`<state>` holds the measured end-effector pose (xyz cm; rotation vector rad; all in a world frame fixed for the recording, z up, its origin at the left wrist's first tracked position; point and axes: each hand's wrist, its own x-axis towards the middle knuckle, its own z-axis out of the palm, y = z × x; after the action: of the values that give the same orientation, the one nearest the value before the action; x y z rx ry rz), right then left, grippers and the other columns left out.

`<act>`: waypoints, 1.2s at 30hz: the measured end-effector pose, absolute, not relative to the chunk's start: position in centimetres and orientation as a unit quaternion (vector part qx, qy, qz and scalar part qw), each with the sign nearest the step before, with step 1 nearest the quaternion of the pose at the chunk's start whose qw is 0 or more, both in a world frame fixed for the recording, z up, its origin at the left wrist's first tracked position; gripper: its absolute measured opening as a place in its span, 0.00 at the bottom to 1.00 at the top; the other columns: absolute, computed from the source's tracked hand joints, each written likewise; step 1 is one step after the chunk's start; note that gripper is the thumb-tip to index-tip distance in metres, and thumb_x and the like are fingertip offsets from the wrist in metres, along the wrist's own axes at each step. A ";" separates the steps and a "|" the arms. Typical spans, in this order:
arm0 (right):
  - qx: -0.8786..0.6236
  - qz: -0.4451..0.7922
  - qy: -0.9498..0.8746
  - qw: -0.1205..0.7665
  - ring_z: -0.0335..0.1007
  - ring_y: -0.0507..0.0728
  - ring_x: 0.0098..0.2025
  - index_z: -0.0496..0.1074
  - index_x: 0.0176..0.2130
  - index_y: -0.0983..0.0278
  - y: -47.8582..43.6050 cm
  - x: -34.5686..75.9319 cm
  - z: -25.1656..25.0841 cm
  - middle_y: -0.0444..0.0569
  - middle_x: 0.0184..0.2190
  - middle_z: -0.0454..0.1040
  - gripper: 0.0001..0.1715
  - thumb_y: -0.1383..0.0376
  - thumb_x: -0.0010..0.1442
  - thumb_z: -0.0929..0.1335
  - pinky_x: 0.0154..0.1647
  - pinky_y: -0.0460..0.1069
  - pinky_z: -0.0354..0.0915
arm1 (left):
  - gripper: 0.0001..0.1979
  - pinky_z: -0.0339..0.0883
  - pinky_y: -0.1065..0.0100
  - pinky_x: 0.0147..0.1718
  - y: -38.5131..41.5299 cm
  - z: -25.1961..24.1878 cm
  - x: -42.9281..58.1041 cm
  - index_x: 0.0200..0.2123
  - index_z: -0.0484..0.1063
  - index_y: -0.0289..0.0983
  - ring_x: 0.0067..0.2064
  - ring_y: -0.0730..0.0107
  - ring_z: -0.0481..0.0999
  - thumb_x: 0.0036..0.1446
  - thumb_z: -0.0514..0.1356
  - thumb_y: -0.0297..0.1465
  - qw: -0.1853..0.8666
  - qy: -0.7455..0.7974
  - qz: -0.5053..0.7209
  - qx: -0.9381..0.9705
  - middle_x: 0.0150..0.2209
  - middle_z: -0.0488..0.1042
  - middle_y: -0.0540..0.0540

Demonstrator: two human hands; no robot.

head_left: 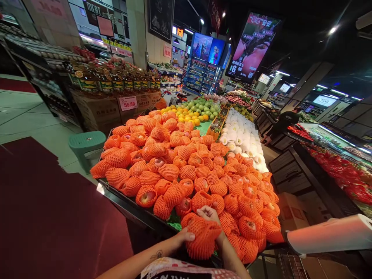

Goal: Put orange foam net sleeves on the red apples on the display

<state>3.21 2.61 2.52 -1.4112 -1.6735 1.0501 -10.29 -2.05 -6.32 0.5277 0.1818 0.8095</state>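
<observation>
My left hand grips an apple in an orange foam net close to my body, its thumb lying on the net. Just beyond this apple is my right hand, its fingers curled in above the front of the pile. Whatever the right fingers hold is hidden, and the netted apple covers part of that wrist. Around both hands lies a heap of apples in orange foam nets, some with red and yellow skin showing. Green matting shows at the stand's front edge.
White-netted fruit, oranges and green fruit lie farther back. A roll of plastic bags juts in at right. A green stool stands left, near bottles of oil on cartons. Another person bends at the right-hand displays.
</observation>
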 end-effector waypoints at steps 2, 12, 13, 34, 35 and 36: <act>-0.554 0.422 -0.618 0.363 0.69 0.59 0.25 0.66 0.23 0.56 2.3 3.7 2.2 0.44 0.22 0.67 0.30 0.36 0.57 0.65 0.28 0.54 0.69 | 0.31 0.55 0.46 0.65 -1.8 -6.4 -10.0 0.51 0.77 0.36 0.61 0.43 0.72 0.47 0.70 0.48 0.892 0.100 0.390 0.204 0.50 0.80 0.38; -0.556 0.228 -0.662 0.449 0.75 0.72 0.51 0.79 0.40 0.31 -3.7 8.4 8.9 0.43 0.43 0.80 0.12 0.53 0.61 0.67 0.58 0.70 0.67 | 0.33 0.55 0.46 0.65 -1.0 -4.3 -9.7 0.54 0.73 0.38 0.64 0.43 0.67 0.46 0.74 0.41 0.813 0.229 0.475 0.249 0.59 0.74 0.37; -0.536 0.212 -0.694 0.432 0.77 0.72 0.47 0.78 0.40 0.29 -4.3 8.5 9.5 0.43 0.40 0.81 0.14 0.55 0.60 0.68 0.54 0.70 0.69 | 0.33 0.53 0.47 0.66 -0.9 -4.2 -9.6 0.54 0.74 0.38 0.65 0.43 0.66 0.45 0.75 0.41 0.802 0.242 0.478 0.265 0.58 0.74 0.37; -0.606 0.210 -0.710 0.290 0.82 0.61 0.35 0.78 0.45 0.60 -3.0 9.2 7.5 0.52 0.41 0.84 0.14 0.65 0.58 0.68 0.34 0.53 0.78 | 0.33 0.64 0.51 0.59 0.2 -0.9 -9.7 0.48 0.69 0.39 0.54 0.51 0.76 0.42 0.74 0.46 0.788 0.302 0.494 0.211 0.50 0.77 0.42; -0.612 0.207 -0.710 0.279 0.82 0.63 0.38 0.78 0.47 0.60 -2.9 9.1 7.3 0.53 0.44 0.83 0.18 0.66 0.56 0.69 0.36 0.55 0.78 | 0.32 0.64 0.51 0.59 0.3 -0.8 -9.7 0.48 0.68 0.40 0.54 0.52 0.76 0.43 0.74 0.46 0.790 0.300 0.492 0.212 0.50 0.77 0.42; -0.617 0.203 -0.710 0.271 0.82 0.64 0.41 0.77 0.51 0.61 -2.8 9.1 7.0 0.54 0.48 0.82 0.24 0.67 0.53 0.70 0.39 0.57 0.78 | 0.32 0.64 0.52 0.59 0.4 -0.6 -9.7 0.48 0.68 0.40 0.54 0.52 0.76 0.44 0.73 0.47 0.791 0.298 0.490 0.214 0.50 0.77 0.42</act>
<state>9.07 -2.84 7.04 -1.6631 -1.9131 0.5475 -9.67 0.41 -0.62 0.4610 0.6408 1.0537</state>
